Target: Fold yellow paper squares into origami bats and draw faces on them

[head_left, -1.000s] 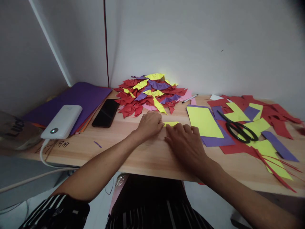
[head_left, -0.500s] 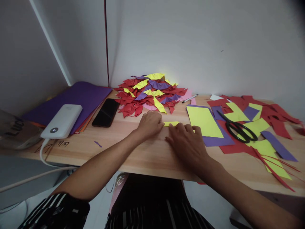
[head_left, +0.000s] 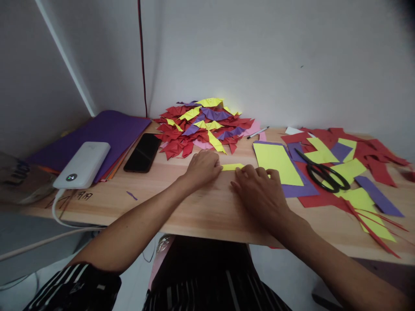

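Note:
A narrow folded yellow paper strip [head_left: 231, 166] lies on the wooden table between my hands. My left hand [head_left: 202, 168] is closed at its left end, with the fingers curled and that end hidden under them. At the other end, my right hand [head_left: 261, 188] rests with bent fingers, the fingertips pressing on the paper and covering part of it. Right beside that hand lie a yellow sheet [head_left: 279, 162] and purple sheets [head_left: 293, 191] under it. Beyond both hands is a heap of folded red, purple and yellow paper shapes [head_left: 207, 114], some with small drawn faces.
Black-handled scissors [head_left: 324, 175] lie on red, yellow and purple paper scraps [head_left: 353, 168] at the right. A pen [head_left: 258, 132] is by the heap. On the left are a phone [head_left: 142, 152], a cabled white power bank [head_left: 82, 164] and purple sheets [head_left: 110, 123].
My right hand has slid slightly to the right along the yellow strip. My left hand stays at its end.

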### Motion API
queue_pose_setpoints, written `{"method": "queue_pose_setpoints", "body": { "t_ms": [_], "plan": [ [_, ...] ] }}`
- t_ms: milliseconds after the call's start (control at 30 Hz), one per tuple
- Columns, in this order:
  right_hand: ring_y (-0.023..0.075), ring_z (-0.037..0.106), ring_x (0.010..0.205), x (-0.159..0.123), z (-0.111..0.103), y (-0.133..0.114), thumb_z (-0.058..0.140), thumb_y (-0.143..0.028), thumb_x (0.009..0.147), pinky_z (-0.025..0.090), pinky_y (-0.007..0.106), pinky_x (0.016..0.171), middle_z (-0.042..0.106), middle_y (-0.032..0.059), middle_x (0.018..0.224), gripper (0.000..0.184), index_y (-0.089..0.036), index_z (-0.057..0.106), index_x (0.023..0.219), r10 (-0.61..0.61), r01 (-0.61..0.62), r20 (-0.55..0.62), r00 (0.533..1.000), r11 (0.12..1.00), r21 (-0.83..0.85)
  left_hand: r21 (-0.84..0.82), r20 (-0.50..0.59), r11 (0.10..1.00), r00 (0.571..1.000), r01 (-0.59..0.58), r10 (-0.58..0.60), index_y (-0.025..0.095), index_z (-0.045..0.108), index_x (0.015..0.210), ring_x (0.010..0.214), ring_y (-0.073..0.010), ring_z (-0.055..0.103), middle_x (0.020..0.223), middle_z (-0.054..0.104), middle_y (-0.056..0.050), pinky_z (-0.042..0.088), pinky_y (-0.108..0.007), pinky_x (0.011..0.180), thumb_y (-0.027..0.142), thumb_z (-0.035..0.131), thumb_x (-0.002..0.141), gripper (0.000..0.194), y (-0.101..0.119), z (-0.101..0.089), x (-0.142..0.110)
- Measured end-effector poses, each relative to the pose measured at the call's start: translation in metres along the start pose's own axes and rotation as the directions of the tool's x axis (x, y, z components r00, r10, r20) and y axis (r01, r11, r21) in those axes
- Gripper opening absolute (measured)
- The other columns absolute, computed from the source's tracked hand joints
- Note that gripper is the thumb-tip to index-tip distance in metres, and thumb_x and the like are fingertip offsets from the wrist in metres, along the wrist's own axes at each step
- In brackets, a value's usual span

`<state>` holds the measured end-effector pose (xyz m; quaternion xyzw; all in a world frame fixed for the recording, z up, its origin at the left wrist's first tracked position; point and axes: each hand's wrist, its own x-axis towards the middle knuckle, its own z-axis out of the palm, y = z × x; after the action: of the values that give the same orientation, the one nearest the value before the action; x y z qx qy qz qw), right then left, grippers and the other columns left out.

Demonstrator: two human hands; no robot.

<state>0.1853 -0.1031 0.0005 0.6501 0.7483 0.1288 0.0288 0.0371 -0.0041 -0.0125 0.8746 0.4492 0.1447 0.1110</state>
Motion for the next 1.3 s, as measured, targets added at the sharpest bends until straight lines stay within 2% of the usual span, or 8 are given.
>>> {"method": "queue_pose_setpoints", "body": {
  "t_ms": [133,300,467,633,800,1000,1300],
  "plan": [
    [0.0269,0.053,0.09,-0.002,0.0,-0.004,0.045,-0.035,0.094,0.027,0.04,0.078,0.061,0.0126,0.103,0.03,-0.015,0.06,0.111,0.006,-0.006,-0.004,1.0,1.0,0.0,0.012,0.005,1.0,1.0,0.005,-0.005,0.017,0.056,0.07,0.085,-0.0208,0.054,0.084,0.063,-0.007,0.043,-0.034,0.077,0.022,0.051,0.079,0.011,0.001,0.0,0.0],
    [0.0267,0.052,0.088,-0.004,-0.001,-0.011,0.048,-0.04,0.093,0.027,0.039,0.076,0.061,0.0113,0.102,0.038,-0.025,0.052,0.127,-0.012,0.012,-0.032,0.999,1.0,0.011,0.003,0.003,1.0,1.0,-0.001,0.001,0.018,0.055,0.069,0.084,-0.0202,0.054,0.084,0.063,-0.006,0.043,-0.034,0.078,0.022,0.05,0.08,0.012,0.0,0.0,-0.001],
    [0.0271,0.053,0.089,-0.003,-0.003,-0.008,0.048,-0.04,0.093,0.026,0.038,0.075,0.06,0.011,0.103,0.037,-0.029,0.052,0.128,-0.017,0.018,-0.006,1.0,1.0,0.017,0.002,0.014,1.0,1.0,0.003,-0.003,0.018,0.054,0.067,0.083,-0.0199,0.055,0.083,0.063,-0.006,0.042,-0.034,0.076,0.022,0.05,0.08,0.014,0.001,-0.002,0.0],
    [0.0268,0.054,0.09,-0.003,-0.003,-0.003,0.045,-0.036,0.094,0.027,0.039,0.076,0.06,0.0109,0.106,0.029,-0.023,0.057,0.118,0.006,-0.006,0.009,1.0,1.0,0.009,0.008,0.011,1.0,1.0,-0.005,0.005,0.018,0.054,0.067,0.083,-0.0201,0.055,0.083,0.063,-0.006,0.042,-0.034,0.076,0.022,0.051,0.079,0.013,0.001,-0.002,0.0],
    [0.0272,0.054,0.09,-0.004,0.001,-0.002,0.044,-0.036,0.095,0.027,0.039,0.078,0.06,0.012,0.107,0.03,-0.019,0.058,0.115,0.038,-0.038,0.007,0.999,0.999,-0.02,0.009,-0.003,1.0,1.0,-0.011,0.011,0.018,0.054,0.068,0.084,-0.0208,0.055,0.083,0.063,-0.006,0.042,-0.034,0.075,0.022,0.051,0.079,0.012,0.0,-0.001,-0.001],
    [0.028,0.053,0.091,-0.006,0.002,-0.005,0.044,-0.04,0.094,0.026,0.039,0.077,0.06,0.0101,0.106,0.037,-0.031,0.05,0.13,0.026,-0.026,-0.011,1.0,0.999,-0.024,0.008,0.006,1.0,1.0,-0.024,0.024,0.017,0.053,0.068,0.083,-0.0204,0.054,0.082,0.062,-0.006,0.042,-0.034,0.076,0.023,0.051,0.08,0.014,-0.001,-0.001,-0.001],
    [0.0278,0.054,0.09,-0.003,0.004,0.004,0.042,-0.037,0.095,0.027,0.04,0.076,0.061,0.0121,0.105,0.032,-0.018,0.057,0.116,0.075,-0.075,0.013,0.997,0.997,-0.033,0.006,-0.002,0.999,1.0,-0.031,0.031,0.018,0.051,0.067,0.082,-0.0208,0.053,0.081,0.061,-0.006,0.04,-0.034,0.074,0.022,0.05,0.078,0.012,-0.002,0.001,0.0]
  ]
}}
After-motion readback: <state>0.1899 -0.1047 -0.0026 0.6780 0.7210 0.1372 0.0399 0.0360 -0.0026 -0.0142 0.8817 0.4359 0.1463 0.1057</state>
